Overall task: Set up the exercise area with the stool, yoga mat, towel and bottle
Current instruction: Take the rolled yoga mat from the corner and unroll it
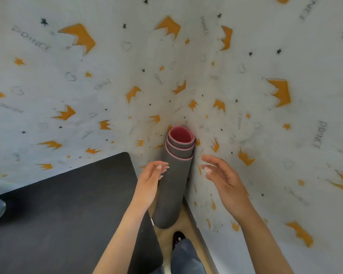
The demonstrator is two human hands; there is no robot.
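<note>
Rolled yoga mat, grey outside with pink lining, stands upright on the floor in the wall corner. Left hand open, fingers at the roll's left side. Right hand open, just clear. Black tabletop adjoins left.

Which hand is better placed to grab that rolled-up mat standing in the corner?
Left. The left hand has fingertips almost at the yoga mat; the right hand is open and apart, near the wall.
</note>
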